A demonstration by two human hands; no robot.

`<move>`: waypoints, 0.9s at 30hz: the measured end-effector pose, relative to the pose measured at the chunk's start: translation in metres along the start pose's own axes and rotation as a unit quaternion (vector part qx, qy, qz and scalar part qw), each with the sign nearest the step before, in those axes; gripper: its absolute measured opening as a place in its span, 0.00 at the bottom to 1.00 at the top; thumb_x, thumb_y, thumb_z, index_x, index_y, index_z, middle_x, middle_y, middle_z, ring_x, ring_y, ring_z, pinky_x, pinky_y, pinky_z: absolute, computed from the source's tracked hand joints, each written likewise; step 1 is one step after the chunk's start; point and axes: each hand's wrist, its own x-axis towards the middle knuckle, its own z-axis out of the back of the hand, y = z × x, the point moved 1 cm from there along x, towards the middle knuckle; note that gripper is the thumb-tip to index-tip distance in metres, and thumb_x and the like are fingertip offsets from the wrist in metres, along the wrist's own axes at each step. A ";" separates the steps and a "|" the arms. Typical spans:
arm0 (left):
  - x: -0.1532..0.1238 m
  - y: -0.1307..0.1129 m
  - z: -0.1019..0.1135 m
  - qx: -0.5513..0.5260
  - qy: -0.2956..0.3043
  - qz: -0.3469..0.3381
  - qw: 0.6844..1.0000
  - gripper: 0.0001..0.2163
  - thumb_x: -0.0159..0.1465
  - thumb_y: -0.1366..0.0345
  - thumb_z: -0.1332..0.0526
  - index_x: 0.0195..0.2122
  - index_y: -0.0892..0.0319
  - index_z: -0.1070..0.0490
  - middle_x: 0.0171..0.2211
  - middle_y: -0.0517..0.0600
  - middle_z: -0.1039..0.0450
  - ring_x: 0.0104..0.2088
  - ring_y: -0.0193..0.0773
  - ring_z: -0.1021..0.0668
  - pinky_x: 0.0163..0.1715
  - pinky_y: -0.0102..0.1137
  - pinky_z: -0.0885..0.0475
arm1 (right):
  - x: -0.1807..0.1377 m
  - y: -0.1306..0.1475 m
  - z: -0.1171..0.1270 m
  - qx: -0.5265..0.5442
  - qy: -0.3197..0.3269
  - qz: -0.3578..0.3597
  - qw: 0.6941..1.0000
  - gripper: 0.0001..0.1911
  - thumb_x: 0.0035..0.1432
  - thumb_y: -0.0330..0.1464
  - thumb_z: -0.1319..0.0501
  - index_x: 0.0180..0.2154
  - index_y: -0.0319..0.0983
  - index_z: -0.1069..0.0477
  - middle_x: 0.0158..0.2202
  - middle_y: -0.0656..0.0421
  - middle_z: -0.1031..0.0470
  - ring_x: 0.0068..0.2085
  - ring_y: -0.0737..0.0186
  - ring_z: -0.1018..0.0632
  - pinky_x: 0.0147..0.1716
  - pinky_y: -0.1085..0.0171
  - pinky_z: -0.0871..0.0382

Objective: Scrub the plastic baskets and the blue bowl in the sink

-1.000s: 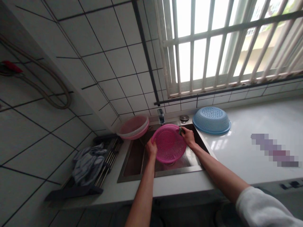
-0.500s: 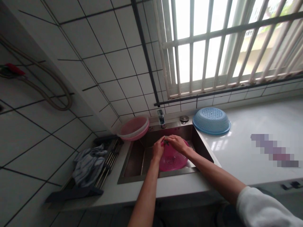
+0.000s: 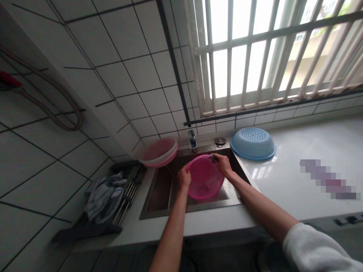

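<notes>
Both hands grip the pink colander [image 3: 204, 177] over the sink [image 3: 161, 189]. Left hand [image 3: 184, 177] clasps its near rim; right hand [image 3: 223, 164] pinches the far rim (with something small and dark).

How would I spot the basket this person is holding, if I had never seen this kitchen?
Find the steel sink under the barred window. Over it, the left hand and right hand grip a round magenta basket by its rim. Unlike the blue basket upturned on the counter and the pale pink bowl, it is bright magenta and tilted.
</notes>
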 end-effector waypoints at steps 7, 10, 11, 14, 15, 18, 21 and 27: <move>-0.003 0.000 -0.007 -0.034 0.049 -0.051 0.997 0.23 0.65 0.78 0.43 0.53 0.48 0.19 0.55 0.45 0.19 0.56 0.36 0.19 0.62 0.34 0.28 | -0.007 0.037 -0.018 0.022 0.075 0.136 0.988 0.22 0.63 0.25 0.39 0.54 0.49 0.19 0.54 0.60 0.17 0.53 0.55 0.17 0.57 0.60 0.26; 0.001 0.010 -0.003 -0.064 -0.007 0.011 0.998 0.18 0.68 0.74 0.42 0.53 0.53 0.19 0.53 0.50 0.18 0.54 0.41 0.18 0.58 0.36 0.25 | 0.000 0.017 -0.007 0.036 0.018 0.050 0.998 0.19 0.64 0.27 0.38 0.53 0.47 0.19 0.49 0.59 0.15 0.48 0.54 0.15 0.53 0.60 0.25; 0.004 0.014 -0.001 -0.079 -0.037 0.035 0.996 0.16 0.69 0.70 0.41 0.54 0.56 0.19 0.52 0.53 0.17 0.52 0.43 0.17 0.55 0.37 0.24 | 0.002 0.008 -0.002 0.034 -0.010 0.004 0.999 0.19 0.63 0.28 0.38 0.53 0.46 0.20 0.47 0.58 0.15 0.46 0.54 0.15 0.51 0.60 0.24; 0.010 0.025 0.003 -0.123 -0.121 0.093 0.981 0.17 0.72 0.61 0.42 0.54 0.65 0.21 0.48 0.60 0.16 0.47 0.47 0.15 0.47 0.37 0.22 | 0.006 -0.013 0.005 0.020 -0.037 -0.062 0.997 0.19 0.61 0.29 0.36 0.53 0.43 0.20 0.47 0.54 0.15 0.46 0.52 0.15 0.50 0.59 0.24; 0.011 0.028 0.004 -0.125 -0.132 0.100 0.978 0.17 0.72 0.61 0.42 0.54 0.65 0.21 0.47 0.61 0.16 0.47 0.47 0.15 0.46 0.36 0.22 | 0.006 -0.017 0.005 0.013 -0.040 -0.072 0.996 0.20 0.60 0.29 0.35 0.54 0.42 0.20 0.47 0.54 0.15 0.46 0.51 0.15 0.50 0.59 0.24; 0.010 0.029 0.008 -0.078 -0.118 0.109 0.984 0.16 0.70 0.63 0.40 0.55 0.62 0.21 0.48 0.61 0.17 0.49 0.48 0.16 0.47 0.35 0.23 | 0.006 -0.020 0.002 -0.011 -0.063 -0.099 0.993 0.20 0.61 0.31 0.35 0.55 0.43 0.20 0.46 0.53 0.15 0.44 0.51 0.15 0.49 0.59 0.24; 0.006 0.026 0.010 0.003 -0.061 0.130 0.990 0.15 0.67 0.62 0.35 0.54 0.60 0.21 0.48 0.62 0.17 0.51 0.51 0.16 0.51 0.38 0.24 | 0.006 -0.015 0.002 -0.017 -0.069 -0.086 0.994 0.20 0.63 0.31 0.37 0.56 0.45 0.21 0.44 0.54 0.14 0.43 0.52 0.15 0.48 0.59 0.24; 0.001 0.001 0.000 0.009 -0.046 -0.052 0.998 0.34 0.59 0.73 0.30 0.68 0.56 0.33 0.67 0.57 0.31 0.66 0.48 0.27 0.67 0.39 0.34 | -0.005 0.021 -0.005 0.012 0.038 0.085 0.996 0.20 0.63 0.25 0.40 0.52 0.47 0.19 0.49 0.58 0.15 0.49 0.54 0.16 0.53 0.61 0.25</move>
